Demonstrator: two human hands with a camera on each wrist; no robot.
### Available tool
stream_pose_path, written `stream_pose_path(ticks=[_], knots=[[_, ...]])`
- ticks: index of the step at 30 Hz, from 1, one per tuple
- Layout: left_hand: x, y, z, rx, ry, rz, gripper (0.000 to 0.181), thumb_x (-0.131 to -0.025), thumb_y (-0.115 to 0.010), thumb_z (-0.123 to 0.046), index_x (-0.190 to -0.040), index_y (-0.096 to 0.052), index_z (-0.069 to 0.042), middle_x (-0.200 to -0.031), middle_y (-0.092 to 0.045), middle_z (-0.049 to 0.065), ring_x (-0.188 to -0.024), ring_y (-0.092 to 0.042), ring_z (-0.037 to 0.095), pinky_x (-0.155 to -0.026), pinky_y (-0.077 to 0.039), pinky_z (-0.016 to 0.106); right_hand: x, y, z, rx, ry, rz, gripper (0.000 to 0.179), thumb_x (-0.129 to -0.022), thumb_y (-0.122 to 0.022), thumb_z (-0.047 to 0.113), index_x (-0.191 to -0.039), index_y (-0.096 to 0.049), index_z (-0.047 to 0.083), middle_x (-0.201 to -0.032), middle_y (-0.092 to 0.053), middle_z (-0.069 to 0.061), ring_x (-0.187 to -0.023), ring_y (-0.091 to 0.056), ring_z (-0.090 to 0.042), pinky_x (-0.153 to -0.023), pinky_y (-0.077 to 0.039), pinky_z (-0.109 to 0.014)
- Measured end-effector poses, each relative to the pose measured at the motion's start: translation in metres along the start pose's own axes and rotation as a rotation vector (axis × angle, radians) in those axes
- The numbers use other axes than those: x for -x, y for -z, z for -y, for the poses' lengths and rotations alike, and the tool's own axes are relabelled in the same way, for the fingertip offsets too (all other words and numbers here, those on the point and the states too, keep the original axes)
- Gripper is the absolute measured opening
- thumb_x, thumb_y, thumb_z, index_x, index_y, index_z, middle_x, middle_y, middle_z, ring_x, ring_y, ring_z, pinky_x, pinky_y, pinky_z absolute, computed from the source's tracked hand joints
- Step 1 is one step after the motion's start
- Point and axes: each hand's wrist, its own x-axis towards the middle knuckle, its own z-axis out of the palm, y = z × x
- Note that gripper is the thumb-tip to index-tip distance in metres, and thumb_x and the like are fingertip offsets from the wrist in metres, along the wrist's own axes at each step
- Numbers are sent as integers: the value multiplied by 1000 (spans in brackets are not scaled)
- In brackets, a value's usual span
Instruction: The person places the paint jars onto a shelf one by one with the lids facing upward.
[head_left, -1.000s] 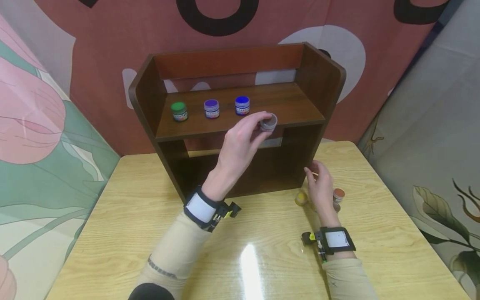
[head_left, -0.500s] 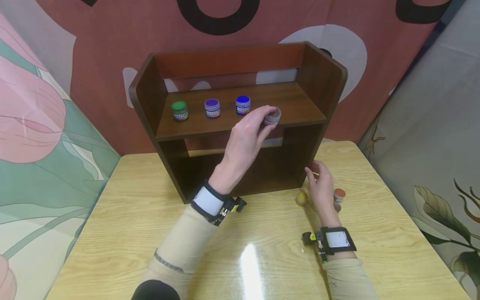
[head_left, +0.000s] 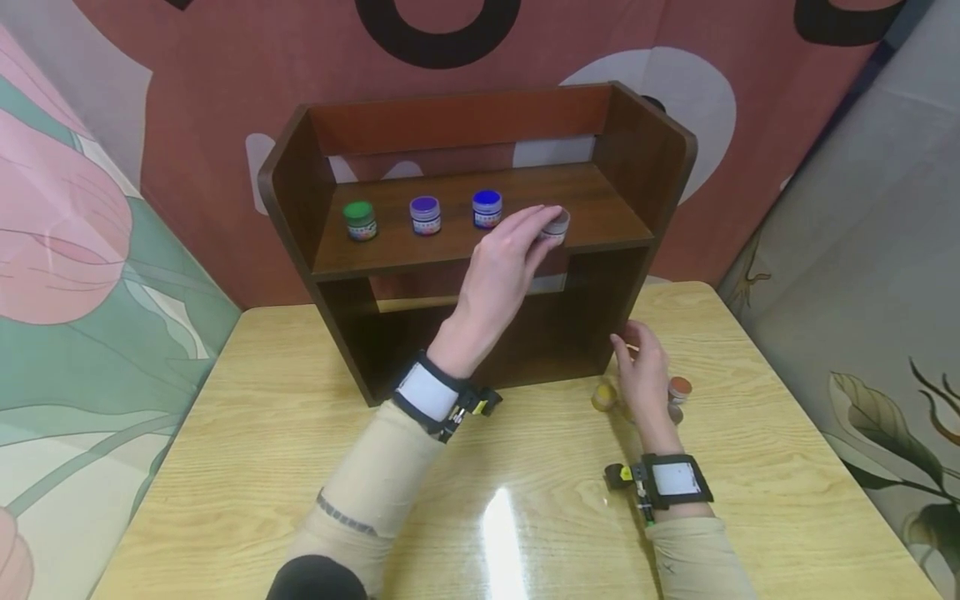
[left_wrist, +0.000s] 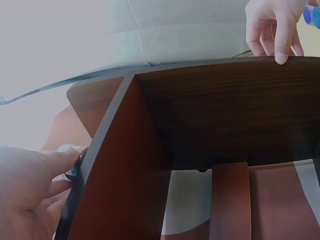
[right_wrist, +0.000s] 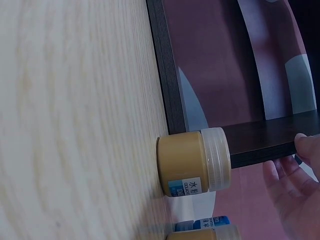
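My left hand (head_left: 498, 271) pinches a small paint jar (head_left: 557, 227) with a pale lid between thumb and fingers. It holds the jar at the front of the upper board, right of the blue-lidded jar (head_left: 487, 209); whether the jar touches the board cannot be told. Further left on that board stand a purple-lidded jar (head_left: 425, 216) and a green-lidded jar (head_left: 360, 222). My right hand (head_left: 643, 371) grips the right side panel of the brown wooden shelf (right_wrist: 270, 137), low down, with the thumb on one face and the fingers on the other.
On the table by my right hand stand a yellow jar (head_left: 603, 397) and an orange-topped jar (head_left: 679, 389), with a greyish round shape close to the latter. An ochre paint jar (right_wrist: 185, 162) is near the panel's foot. Patterned cloth (head_left: 840, 275) hangs behind and beside the table.
My left hand has moved right and slightly up with the jar, along the front of the upper board. My right hand has stayed at the side panel.
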Motion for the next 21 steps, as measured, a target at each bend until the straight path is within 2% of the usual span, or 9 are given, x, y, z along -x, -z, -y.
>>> stream_pose_path(ticks=[14,21], knots=[[-21,-7,-6,-107,97,108,33,-101,-64,-15,-131,-64,-3,-128,-67,11,-120,-63,22,-101,-47,22,2,1,3,3,-12,9,26,-102,-61,7,-125,-60,-5,-118,-65,-24,-111,-62,-38,-93,-54,-51],[-28,-9,-8,-143,167,131,30,-101,-63,-15,-129,-64,-5,-129,-67,11,-119,-64,23,-98,-50,26,2,1,3,2,-11,11,26,-102,-61,6,-125,-60,-6,-118,-65,-24,-111,-62,-38,-92,-54,-50]])
